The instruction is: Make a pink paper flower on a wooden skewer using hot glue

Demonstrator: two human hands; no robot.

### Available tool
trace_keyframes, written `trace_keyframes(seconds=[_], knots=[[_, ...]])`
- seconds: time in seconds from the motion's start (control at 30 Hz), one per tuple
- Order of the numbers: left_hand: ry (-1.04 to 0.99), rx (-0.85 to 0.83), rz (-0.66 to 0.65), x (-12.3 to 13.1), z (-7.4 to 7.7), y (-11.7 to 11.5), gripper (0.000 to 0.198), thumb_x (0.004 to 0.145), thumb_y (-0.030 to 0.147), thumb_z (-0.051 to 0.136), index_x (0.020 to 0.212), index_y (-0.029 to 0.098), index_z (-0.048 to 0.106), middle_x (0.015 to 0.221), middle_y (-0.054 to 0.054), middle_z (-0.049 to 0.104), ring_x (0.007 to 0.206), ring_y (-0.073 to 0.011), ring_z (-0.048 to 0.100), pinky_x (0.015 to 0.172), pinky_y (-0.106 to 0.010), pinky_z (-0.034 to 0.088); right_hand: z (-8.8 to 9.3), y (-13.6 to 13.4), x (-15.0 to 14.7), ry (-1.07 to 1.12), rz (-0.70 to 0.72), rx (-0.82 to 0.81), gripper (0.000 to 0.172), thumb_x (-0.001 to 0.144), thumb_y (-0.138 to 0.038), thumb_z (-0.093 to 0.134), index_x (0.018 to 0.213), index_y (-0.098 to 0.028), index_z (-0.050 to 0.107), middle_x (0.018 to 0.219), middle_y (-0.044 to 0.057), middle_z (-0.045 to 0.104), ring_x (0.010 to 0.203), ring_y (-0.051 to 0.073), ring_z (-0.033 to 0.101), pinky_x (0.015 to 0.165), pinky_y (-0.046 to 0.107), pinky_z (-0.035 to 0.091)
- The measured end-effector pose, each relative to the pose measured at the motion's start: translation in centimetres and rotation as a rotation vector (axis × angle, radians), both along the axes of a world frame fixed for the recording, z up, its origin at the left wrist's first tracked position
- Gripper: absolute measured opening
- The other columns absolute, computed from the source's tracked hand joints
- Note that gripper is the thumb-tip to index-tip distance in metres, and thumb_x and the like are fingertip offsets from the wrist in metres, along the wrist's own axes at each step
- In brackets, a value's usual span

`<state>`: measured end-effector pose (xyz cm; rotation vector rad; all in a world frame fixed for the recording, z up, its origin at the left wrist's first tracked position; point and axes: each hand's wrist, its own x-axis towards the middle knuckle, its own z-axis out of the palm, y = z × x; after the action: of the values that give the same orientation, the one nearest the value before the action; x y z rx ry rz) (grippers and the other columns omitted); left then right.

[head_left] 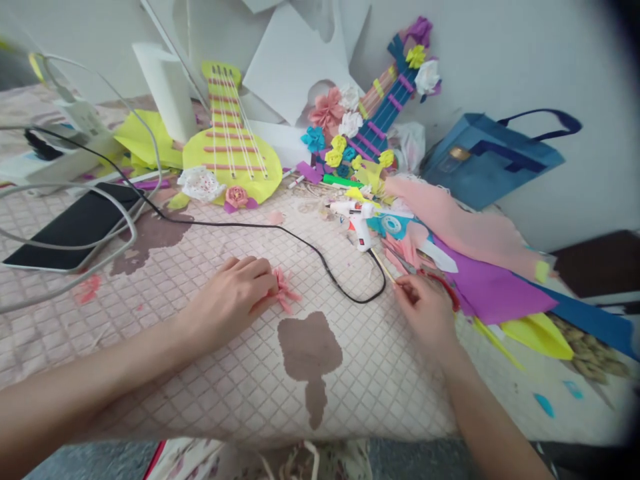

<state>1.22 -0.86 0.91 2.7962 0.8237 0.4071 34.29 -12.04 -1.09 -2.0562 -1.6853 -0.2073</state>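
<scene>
My left hand (240, 290) is closed on a small pink crepe-paper flower (286, 291), its strips fanning out past the fingertips over the quilted cloth. On the right, my right hand (425, 303) pinches the near end of a thin pale stick (384, 267). That stick slants up toward a white glue gun (361, 227) lying on its side, its nozzle facing left. Red-handled scissors (443, 285) lie partly hidden behind my right hand. A black cord (325, 263) curves across the cloth between both hands.
A yellow paper guitar (233, 157) and a flower-covered blue one (383, 127) lean at the back. Purple paper (487, 280), a pink sheet (465, 223) and scraps crowd the right, near a blue bag (480, 160). A tablet (75, 227) and cables lie left.
</scene>
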Motion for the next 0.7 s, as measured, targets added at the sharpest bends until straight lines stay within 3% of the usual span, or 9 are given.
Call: trace_keyframes(seconds=[0.17,0.4,0.57,0.7], knots=[[0.013,-0.006,-0.007,-0.1,0.0,0.1,0.017,0.091,0.025,0.047,0.080,0.016,0.056,0.085,-0.003,0.056,0.080,-0.0176,0.053,0.076,-0.034,0.040,-0.7,0.5,1.7,0.017,-0.086,-0.055,0.015,0.079,-0.031,0.052,0.083,-0.020,0.060,0.071,0.003,0.064,0.064,0.018,0.059,0.062,0.031,0.044],[-0.016,-0.024,-0.020,-0.1,0.1,0.1,0.019,0.092,0.025,0.045,0.080,0.016,0.056,0.084,-0.003,0.056,0.079,-0.0167,0.053,0.074,-0.034,0.039,0.0,2.6,1.7,0.023,0.032,0.027,0.015,0.081,-0.030,0.053,0.084,-0.018,0.061,0.074,0.004,0.063,0.065,0.018,0.059,0.063,0.033,0.048],[-0.015,-0.027,-0.031,-0.1,0.0,0.2,0.017,0.091,0.024,0.047,0.080,0.016,0.057,0.084,-0.003,0.056,0.080,-0.0167,0.053,0.074,-0.033,0.039,0.7,6.9,0.9,0.140,0.139,0.065,0.027,0.081,-0.037,0.055,0.098,-0.016,0.060,0.092,0.009,0.062,0.077,0.019,0.059,0.067,0.033,0.049],[0.003,-0.041,-0.031,-0.1,0.0,0.1,0.016,0.091,0.023,0.047,0.081,0.016,0.057,0.086,-0.003,0.056,0.082,-0.0173,0.052,0.076,-0.034,0.040,0.7,11.4,0.4,0.199,0.175,-0.044,0.042,0.073,-0.043,0.063,0.102,-0.013,0.061,0.092,0.010,0.064,0.079,0.020,0.059,0.070,0.034,0.047]])
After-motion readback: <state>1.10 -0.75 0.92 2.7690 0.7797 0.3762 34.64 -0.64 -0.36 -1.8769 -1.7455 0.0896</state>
